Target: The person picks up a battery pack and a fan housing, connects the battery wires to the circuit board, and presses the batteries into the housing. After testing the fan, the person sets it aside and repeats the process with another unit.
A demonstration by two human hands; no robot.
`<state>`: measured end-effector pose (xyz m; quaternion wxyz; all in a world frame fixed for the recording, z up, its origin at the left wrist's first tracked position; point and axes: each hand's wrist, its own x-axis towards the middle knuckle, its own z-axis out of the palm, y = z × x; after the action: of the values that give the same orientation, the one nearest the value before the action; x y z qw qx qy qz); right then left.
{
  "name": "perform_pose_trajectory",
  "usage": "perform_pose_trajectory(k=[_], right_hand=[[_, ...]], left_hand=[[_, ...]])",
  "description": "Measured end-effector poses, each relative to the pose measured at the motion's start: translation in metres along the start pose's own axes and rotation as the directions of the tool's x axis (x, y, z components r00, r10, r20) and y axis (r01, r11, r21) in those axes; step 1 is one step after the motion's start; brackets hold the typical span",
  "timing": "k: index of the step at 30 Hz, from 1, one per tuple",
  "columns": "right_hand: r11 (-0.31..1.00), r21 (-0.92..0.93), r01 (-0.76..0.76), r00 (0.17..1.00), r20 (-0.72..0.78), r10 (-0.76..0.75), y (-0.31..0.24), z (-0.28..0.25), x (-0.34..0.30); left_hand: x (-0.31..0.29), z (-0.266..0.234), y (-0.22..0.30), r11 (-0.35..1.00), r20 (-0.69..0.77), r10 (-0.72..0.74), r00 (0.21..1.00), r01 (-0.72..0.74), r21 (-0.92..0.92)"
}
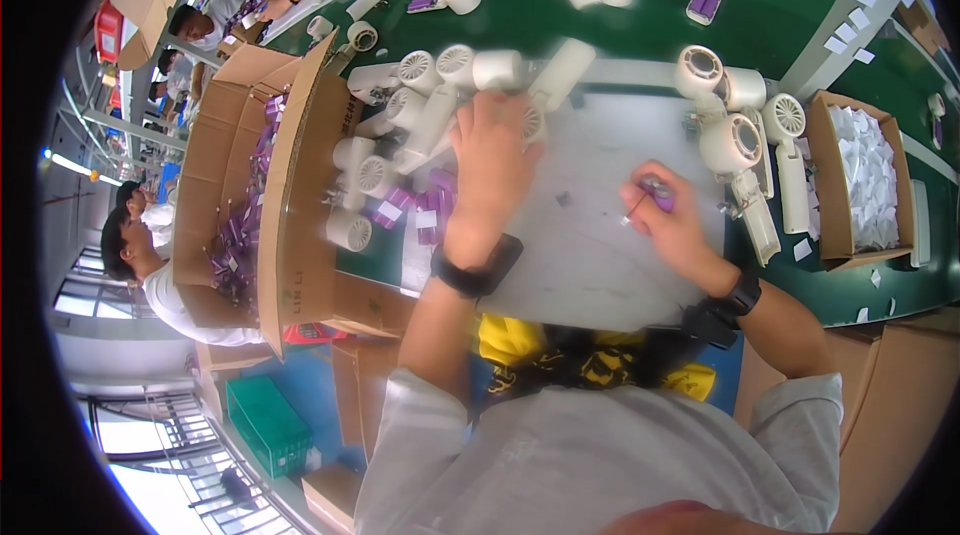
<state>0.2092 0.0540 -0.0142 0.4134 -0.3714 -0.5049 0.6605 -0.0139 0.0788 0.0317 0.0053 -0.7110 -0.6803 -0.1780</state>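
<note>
My left hand [492, 165] reaches over a pile of white handheld fans, its fingers curled at the round head of one white handheld fan [534, 123]; the fingertips are partly hidden. That fan's handle points away to the far right. Over the right part of a pale work mat [600, 275], my right hand [672, 220] pinches a purple battery [660, 193]. A thin wire with a small white connector [627, 222] hangs from it. Several purple batteries [432, 210] lie left of my left wrist, beside more white fans [375, 175].
A cardboard box [290, 265] of purple wired batteries stands at left. More fans [742, 140] lie right of the mat, near a box [835, 185] of white paper pieces. Fans with purple batteries showing [706, 0] lie on the green belt beyond. A metal post [830, 10] rises at far right.
</note>
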Motion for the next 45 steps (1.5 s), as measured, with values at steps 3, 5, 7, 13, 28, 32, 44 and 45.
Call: perform_pose_trajectory(k=[3,5,7,13,28,32,44,45], right_hand=[[0.999,0.027,-0.016,1.000,0.011,0.016,0.000,0.000,-0.001],[0.998,0.057,-0.029,1.000,0.004,0.029,-0.002,-0.002,0.000],[0.996,0.074,-0.039,0.999,-0.001,0.040,-0.001,-0.003,0.002],[0.764,0.575,-0.293,0.955,0.207,0.211,-0.011,-0.013,0.007],[0.970,-0.239,0.047,0.993,0.114,-0.020,-0.021,-0.010,0.006],[0.809,-0.585,0.057,0.998,0.020,-0.056,-0.023,-0.005,0.004],[0.657,-0.697,0.288,0.943,0.088,-0.320,-0.019,-0.002,-0.002],[0.659,-0.679,0.324,0.930,0.100,-0.354,-0.020,-0.002,-0.005]], left_hand=[[-0.003,0.001,0.001,0.997,-0.074,0.064,0.995,-0.066,-0.031],[-0.004,0.000,0.003,0.989,-0.060,0.110,0.992,-0.115,-0.096],[-0.007,-0.005,0.005,0.982,-0.051,0.132,0.990,-0.138,-0.130],[-0.037,-0.026,0.010,0.781,-0.077,0.180,0.981,-0.190,-0.595],[-0.066,-0.005,0.027,0.545,0.156,0.169,0.973,0.040,-0.838],[-0.075,0.005,0.040,0.416,0.324,0.077,0.943,0.265,-0.870],[-0.083,0.016,0.037,0.506,0.307,0.034,0.951,0.249,-0.826],[-0.084,0.017,0.038,0.482,0.294,0.039,0.955,0.240,-0.843]])
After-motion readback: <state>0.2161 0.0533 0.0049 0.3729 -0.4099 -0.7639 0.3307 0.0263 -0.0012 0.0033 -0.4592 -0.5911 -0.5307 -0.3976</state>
